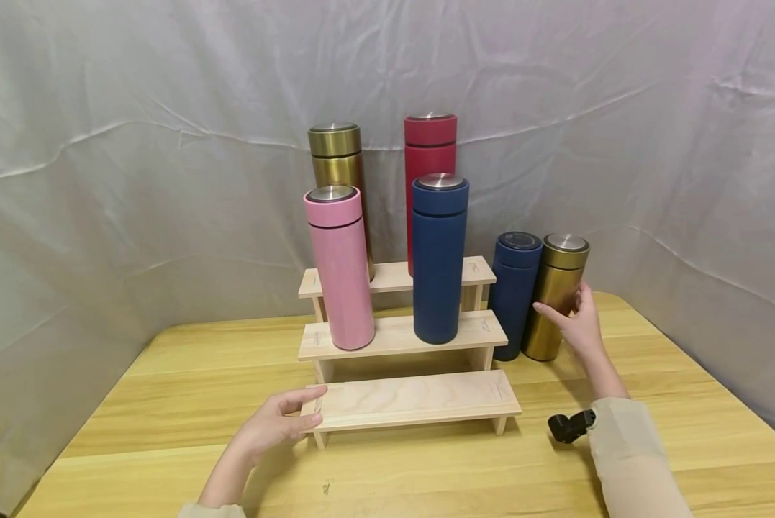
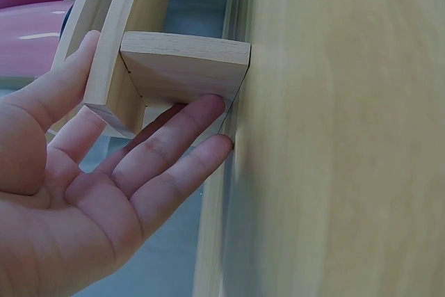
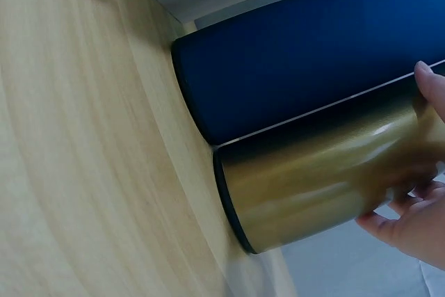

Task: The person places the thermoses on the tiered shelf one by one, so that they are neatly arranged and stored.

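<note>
My left hand (image 1: 273,424) holds the left end of the lowest board of a three-step wooden stand (image 1: 413,400). The left wrist view shows its thumb against the board and the lower fingers loosely extended beside the leg. At the right, my right hand (image 1: 580,322) grips a gold thermos bottle (image 1: 551,316) around its side, thumb toward the left. That bottle stands upright on the table, right against a shorter dark blue thermos bottle (image 1: 514,298). In the right wrist view, the gold bottle's base (image 3: 236,206) is at table level, beside the blue one.
On the middle step stand a pink bottle (image 1: 340,273) and a tall blue bottle (image 1: 439,266). A gold bottle (image 1: 335,169) and a red bottle (image 1: 429,133) stand on the top step. Grey cloth (image 1: 232,201) hangs behind the wooden table (image 1: 387,475).
</note>
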### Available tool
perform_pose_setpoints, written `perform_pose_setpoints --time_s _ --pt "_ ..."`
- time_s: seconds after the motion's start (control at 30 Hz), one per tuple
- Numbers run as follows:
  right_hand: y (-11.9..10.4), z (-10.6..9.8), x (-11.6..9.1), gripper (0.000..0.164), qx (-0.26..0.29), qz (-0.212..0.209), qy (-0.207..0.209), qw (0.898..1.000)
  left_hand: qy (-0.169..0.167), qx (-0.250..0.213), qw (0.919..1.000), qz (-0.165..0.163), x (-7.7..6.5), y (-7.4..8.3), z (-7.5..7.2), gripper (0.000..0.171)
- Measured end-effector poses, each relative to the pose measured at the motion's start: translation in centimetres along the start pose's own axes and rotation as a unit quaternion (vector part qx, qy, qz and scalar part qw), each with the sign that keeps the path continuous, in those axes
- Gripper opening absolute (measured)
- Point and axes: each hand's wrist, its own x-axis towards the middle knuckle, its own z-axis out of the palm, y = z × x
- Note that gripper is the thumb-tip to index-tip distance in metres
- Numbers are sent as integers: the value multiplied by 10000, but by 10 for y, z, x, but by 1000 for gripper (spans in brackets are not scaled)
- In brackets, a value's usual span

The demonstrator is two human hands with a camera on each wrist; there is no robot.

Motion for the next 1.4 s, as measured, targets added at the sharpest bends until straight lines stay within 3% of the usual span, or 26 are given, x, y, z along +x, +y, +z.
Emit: perform_pose_setpoints --time_s 0.1,0.3,0.47,0.63,0.73,0.9,0.97,1.03,1.23,1.3,1.4 --pt "6 0 3 80 -143 26 34 9999 4 0 10000 3 0 0 0 54" --pt "60 -3 26 75 -436 -66 321 9985 32 30 10000 -7 -1 1 1 54" --pt "71 -5 29 76 -477 -35 513 9975 24 23 10000 -2 -1 1 1 54" --pt "47 -6 20 90 -368 226 531 9977 25 16 10000 -5 -1 2 1 53" --pt "31 -7 13 86 -216 360 565 9975 6 15 10000 12 -1 2 1 53" --pt "-37 2 -14 79 -554 679 695 9937 -10 5 10000 28 -1 2 1 54" --pt "-54 5 -19 79 -716 726 711 9922 -5 12 10000 34 -1 2 1 54" --pt "-47 3 -17 78 -743 689 729 9922 12 5 10000 10 -1 2 0 55" --pt "12 -8 6 77 -826 536 790 9920 -14 -10 10000 28 0 1 0 55" --pt "9 -8 7 80 -825 566 779 9919 -29 -6 10000 51 0 1 0 55" --pt "-23 -6 -4 84 -758 618 703 9927 -31 6 10000 70 -1 1 0 54"
